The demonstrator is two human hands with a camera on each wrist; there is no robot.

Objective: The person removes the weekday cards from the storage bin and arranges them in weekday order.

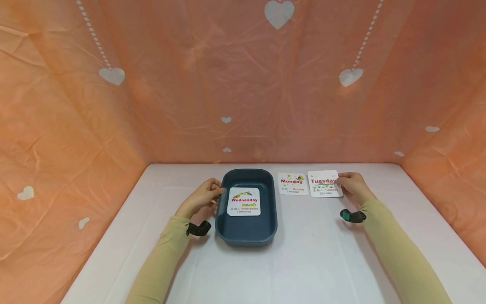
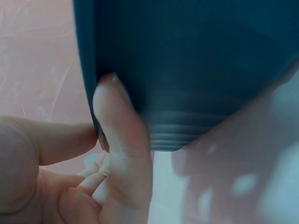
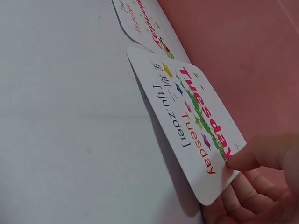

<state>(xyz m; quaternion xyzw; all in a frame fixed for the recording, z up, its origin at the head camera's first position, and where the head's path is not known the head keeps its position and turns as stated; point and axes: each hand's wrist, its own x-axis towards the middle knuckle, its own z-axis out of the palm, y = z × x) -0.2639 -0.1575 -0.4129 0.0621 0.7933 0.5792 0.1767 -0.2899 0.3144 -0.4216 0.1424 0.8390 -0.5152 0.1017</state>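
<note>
My left hand [image 1: 203,197] grips the left wall of a dark blue rectangular tray [image 1: 247,234]. In the left wrist view the thumb and a finger pinch the tray's rim [image 2: 85,56] between them. A white "Wednesday" card [image 1: 244,202] lies face up inside the tray. To the right, my right hand [image 1: 355,185] pinches the right edge of a "Tuesday" card [image 1: 325,184], thumb on top and fingers below. The right wrist view shows this card [image 3: 187,126] tilted, with a shadow under its near edge. Just left of it lies a "Monday" card [image 1: 293,184].
A white table surface [image 1: 311,261] spreads under everything. Orange cloth with white hearts [image 1: 279,84] hangs at the back and both sides, meeting the table's far edge. Dark wrist devices [image 1: 353,216] sit at the cuffs of both sleeves.
</note>
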